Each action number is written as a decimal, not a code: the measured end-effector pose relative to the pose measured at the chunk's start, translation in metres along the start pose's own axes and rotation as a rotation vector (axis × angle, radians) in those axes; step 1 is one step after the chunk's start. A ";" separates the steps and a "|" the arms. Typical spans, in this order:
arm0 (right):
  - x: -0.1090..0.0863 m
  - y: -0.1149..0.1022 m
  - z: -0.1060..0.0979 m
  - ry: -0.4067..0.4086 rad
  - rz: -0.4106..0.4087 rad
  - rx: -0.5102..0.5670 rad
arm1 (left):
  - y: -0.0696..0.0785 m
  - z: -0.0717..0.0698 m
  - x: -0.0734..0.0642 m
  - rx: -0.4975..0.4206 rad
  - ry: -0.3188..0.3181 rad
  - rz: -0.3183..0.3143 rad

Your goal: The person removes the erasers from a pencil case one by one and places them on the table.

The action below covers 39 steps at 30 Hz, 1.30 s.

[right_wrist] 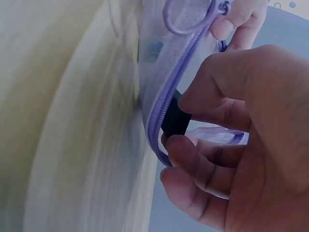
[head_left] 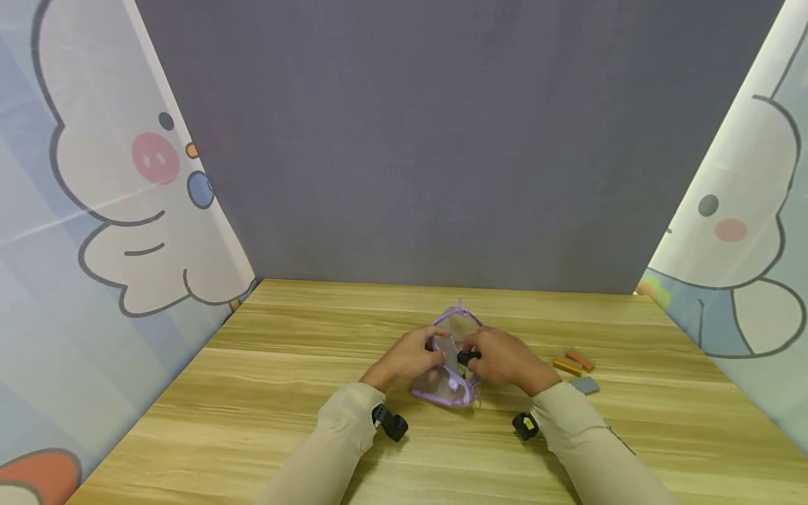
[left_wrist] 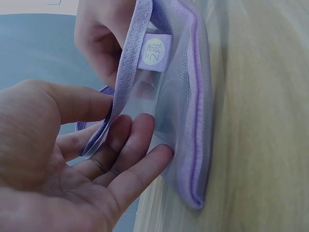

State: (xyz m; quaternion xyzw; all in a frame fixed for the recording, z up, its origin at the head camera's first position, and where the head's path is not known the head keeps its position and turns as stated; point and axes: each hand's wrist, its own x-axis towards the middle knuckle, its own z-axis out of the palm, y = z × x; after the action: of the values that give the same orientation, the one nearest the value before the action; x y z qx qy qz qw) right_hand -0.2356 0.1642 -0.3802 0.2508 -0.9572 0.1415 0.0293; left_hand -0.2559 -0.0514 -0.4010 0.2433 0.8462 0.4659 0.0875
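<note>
A see-through mesh zipper pouch (head_left: 435,388) with purple edging lies on the table, its mouth spread wide. My left hand (head_left: 407,358) grips the zipper edge (left_wrist: 126,63) of the mouth between thumb and fingers, the other fingers lying against the mesh. A small purple label (left_wrist: 155,52) shows on the pouch's side. At the mouth, my right hand (head_left: 501,358) pinches a small black block (right_wrist: 176,117) between thumb and fingertips. Part of that block is hidden behind the purple zipper edge in the right wrist view.
To the right of my right hand lie an orange block (head_left: 579,360), a yellow block (head_left: 567,367) and a grey block (head_left: 585,385). A dark grey panel (head_left: 404,154) stands along the back of the wooden table (head_left: 265,393). Cartoon-print sheets (head_left: 126,231) hang at both sides.
</note>
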 end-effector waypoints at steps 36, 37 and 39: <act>0.001 -0.003 0.008 -0.058 0.072 0.016 | -0.004 -0.002 0.002 0.019 -0.018 0.029; 0.001 -0.002 0.009 -0.064 0.076 0.025 | -0.005 -0.002 0.001 0.012 -0.020 0.024; 0.001 -0.001 0.010 -0.068 0.074 0.039 | -0.005 -0.002 0.000 -0.003 -0.024 0.017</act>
State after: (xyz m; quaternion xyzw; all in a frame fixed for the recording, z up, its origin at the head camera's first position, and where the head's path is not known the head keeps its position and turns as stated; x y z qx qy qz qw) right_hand -0.2359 0.1598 -0.3892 0.2203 -0.9634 0.1524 -0.0132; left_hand -0.2582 -0.0553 -0.4037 0.2557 0.8423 0.4651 0.0941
